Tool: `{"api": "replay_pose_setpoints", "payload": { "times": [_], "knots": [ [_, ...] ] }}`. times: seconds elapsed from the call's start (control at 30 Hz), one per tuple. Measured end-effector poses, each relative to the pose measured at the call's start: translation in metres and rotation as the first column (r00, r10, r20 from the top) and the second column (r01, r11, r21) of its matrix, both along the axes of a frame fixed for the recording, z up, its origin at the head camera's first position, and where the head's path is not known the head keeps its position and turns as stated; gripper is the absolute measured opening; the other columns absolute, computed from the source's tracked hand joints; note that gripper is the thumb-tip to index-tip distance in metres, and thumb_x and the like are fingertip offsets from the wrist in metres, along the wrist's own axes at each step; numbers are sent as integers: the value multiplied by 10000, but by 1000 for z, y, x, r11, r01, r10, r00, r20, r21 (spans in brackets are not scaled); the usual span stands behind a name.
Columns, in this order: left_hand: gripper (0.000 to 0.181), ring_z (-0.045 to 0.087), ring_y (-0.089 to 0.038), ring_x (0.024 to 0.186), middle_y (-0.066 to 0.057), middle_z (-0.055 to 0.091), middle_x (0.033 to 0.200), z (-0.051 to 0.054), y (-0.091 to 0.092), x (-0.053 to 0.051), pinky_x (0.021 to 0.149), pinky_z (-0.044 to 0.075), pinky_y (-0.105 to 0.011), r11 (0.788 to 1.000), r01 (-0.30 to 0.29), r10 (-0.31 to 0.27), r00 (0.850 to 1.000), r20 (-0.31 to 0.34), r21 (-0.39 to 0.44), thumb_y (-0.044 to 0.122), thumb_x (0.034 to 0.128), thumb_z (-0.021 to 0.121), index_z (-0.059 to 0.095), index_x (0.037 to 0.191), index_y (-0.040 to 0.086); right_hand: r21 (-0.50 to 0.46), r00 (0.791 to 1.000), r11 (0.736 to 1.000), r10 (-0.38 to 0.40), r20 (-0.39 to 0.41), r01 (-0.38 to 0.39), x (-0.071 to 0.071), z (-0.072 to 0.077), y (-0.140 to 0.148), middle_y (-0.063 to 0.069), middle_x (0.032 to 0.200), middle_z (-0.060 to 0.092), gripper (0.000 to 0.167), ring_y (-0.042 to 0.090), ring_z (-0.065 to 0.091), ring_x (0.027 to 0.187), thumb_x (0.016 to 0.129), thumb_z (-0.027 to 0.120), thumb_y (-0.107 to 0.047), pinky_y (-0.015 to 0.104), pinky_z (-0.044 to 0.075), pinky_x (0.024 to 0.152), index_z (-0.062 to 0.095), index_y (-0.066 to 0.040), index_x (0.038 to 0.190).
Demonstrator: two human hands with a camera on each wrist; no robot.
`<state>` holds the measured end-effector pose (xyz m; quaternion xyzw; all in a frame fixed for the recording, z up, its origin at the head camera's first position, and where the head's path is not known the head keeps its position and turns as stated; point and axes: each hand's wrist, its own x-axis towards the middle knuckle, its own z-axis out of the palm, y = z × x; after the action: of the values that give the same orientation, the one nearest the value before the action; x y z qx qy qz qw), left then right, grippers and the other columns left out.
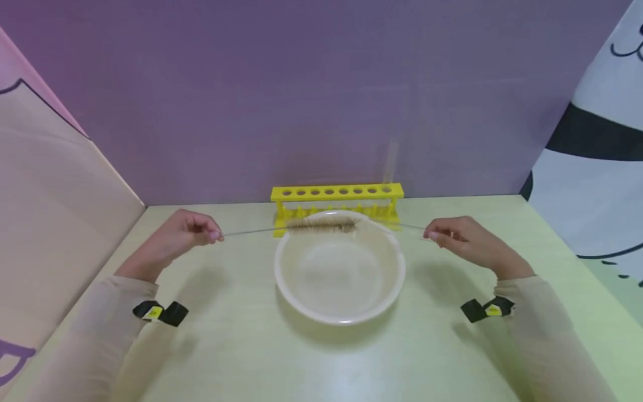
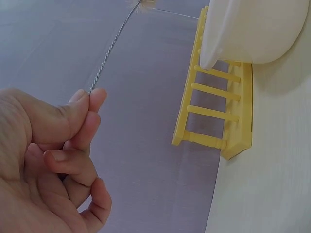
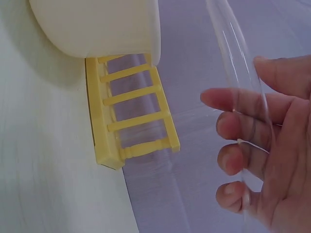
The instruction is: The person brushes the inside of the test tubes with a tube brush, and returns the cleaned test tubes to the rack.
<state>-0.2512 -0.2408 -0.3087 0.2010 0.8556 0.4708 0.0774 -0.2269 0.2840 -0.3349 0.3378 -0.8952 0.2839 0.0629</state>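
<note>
Between thumb and fingertips my left hand [image 1: 188, 229] pinches the twisted wire handle [image 2: 111, 48] of a test tube brush [image 1: 321, 225]. Its brown bristles point right, above the far rim of a cream basin [image 1: 339, 319]. On the other side, my right hand [image 1: 462, 240] holds a clear test tube [image 3: 238, 53] with its thumb and curled fingers. The tube extends left toward the brush tip; its see-through outline makes it hard to tell whether the tip is inside the mouth.
Behind the basin stands a yellow test tube rack [image 1: 336, 192], partly hidden by the basin. Another clear tube [image 1: 390, 162] rises from its right end. A purple wall [image 1: 301, 100] closes off the back of the pale table [image 1: 226, 346], with printed panels at both sides.
</note>
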Motion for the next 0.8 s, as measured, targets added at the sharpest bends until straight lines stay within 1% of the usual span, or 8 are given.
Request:
{"api": "replay_pose_setpoints", "payload": {
  "times": [0.1, 0.17, 0.3, 0.43, 0.53, 0.6, 0.7, 0.8],
  "knots": [
    [181, 588, -82, 779, 8, 671, 830, 0, 1, -1, 759, 486, -222, 1000, 0, 0, 1000, -16, 15, -65, 865, 550, 665, 789, 53, 14, 999, 999, -33, -13, 34, 1, 2, -3, -111, 846, 617, 118, 28, 518, 718, 934, 550, -100, 259, 441, 614, 651, -142, 975],
    [174, 586, -84, 776, 24, 666, 825, 1, 2, -1, 756, 486, -225, 1000, -9, 10, 1000, -14, 20, -64, 866, 548, 662, 794, 47, 34, 998, 998, -49, -27, 49, 1, 3, -5, -123, 836, 603, 85, 28, 514, 732, 925, 578, -124, 268, 448, 633, 646, -153, 967],
    [162, 583, -90, 792, 13, 670, 846, 1, 4, -1, 769, 489, -250, 1000, -19, 19, 1000, 1, 13, -47, 873, 556, 666, 806, 50, 64, 995, 996, -51, -83, 57, 0, 4, -9, -131, 830, 566, 75, 33, 489, 738, 892, 637, -136, 281, 477, 650, 634, -145, 967],
    [146, 583, -95, 811, -12, 678, 871, 0, 5, -2, 778, 488, -261, 1000, -26, 26, 1000, 12, -12, -33, 877, 563, 671, 818, 45, 56, 983, 997, -46, -176, 56, -1, 0, -8, -125, 818, 540, 156, 26, 469, 733, 834, 698, -93, 274, 489, 640, 620, -146, 959],
    [130, 582, -88, 812, -32, 680, 881, 1, 5, 0, 776, 483, -248, 999, -24, 25, 1000, 13, -27, -27, 879, 565, 671, 830, 32, 31, 970, 999, -30, -240, 38, -1, -3, -10, -119, 821, 541, 211, 20, 471, 738, 792, 729, -55, 264, 487, 627, 618, -139, 950],
    [127, 580, -85, 805, -25, 680, 876, 1, 4, 1, 772, 481, -240, 999, -19, 19, 1000, 14, -28, -25, 879, 565, 668, 826, 27, 18, 961, 1000, -19, -276, 25, -2, -4, -11, -96, 832, 560, 230, 23, 483, 746, 775, 740, -44, 262, 489, 624, 620, -127, 952],
    [147, 575, -92, 801, -21, 678, 868, 2, 4, 2, 767, 480, -244, 1000, -16, 16, 1000, 12, -22, -21, 880, 565, 671, 809, 52, 6, 951, 1000, -22, -307, 26, -1, -3, -13, -82, 852, 579, 239, 29, 494, 756, 767, 743, -33, 275, 503, 620, 624, -117, 957],
    [156, 574, -98, 797, -22, 677, 864, 3, 5, 2, 767, 481, -245, 1000, -17, 17, 1000, 8, -17, -26, 878, 563, 669, 799, 56, 10, 949, 999, -35, -312, 40, -1, 0, -13, -91, 856, 574, 236, 30, 497, 758, 774, 741, -39, 281, 509, 614, 623, -118, 962]
  ]
}}
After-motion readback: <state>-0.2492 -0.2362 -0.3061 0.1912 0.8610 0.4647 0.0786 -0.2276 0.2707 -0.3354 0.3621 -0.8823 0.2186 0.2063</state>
